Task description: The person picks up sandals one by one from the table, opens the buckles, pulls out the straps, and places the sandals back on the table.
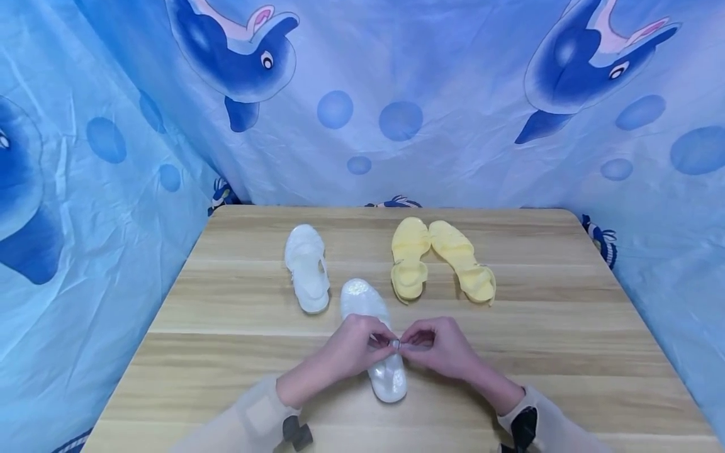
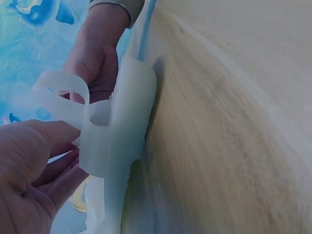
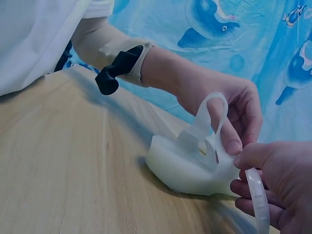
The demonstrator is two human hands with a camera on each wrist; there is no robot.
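Note:
A glossy white sandal (image 1: pixel 362 299) lies toe away from me on the table, partly hidden by my hands. At its right side, my left hand (image 1: pixel 359 343) pinches the small buckle (image 1: pixel 395 344) of the ankle strap. Facing it, my right hand (image 1: pixel 438 346) pinches the strap, fingertips close to the left ones. In the right wrist view, the loose strap end (image 3: pixel 259 200), with holes along it, runs down past the fingers of my right hand (image 3: pixel 287 180). The left wrist view shows the heel strap (image 2: pixel 61 80) standing up in a loop above the sole.
The other white sandal (image 1: pixel 306 267) lies farther back on the left. Two yellow sandals (image 1: pixel 410 242) (image 1: pixel 453 242) lie side by side at the back right. A blue dolphin-print curtain (image 1: pixel 362 94) surrounds the wooden table (image 1: pixel 238 352).

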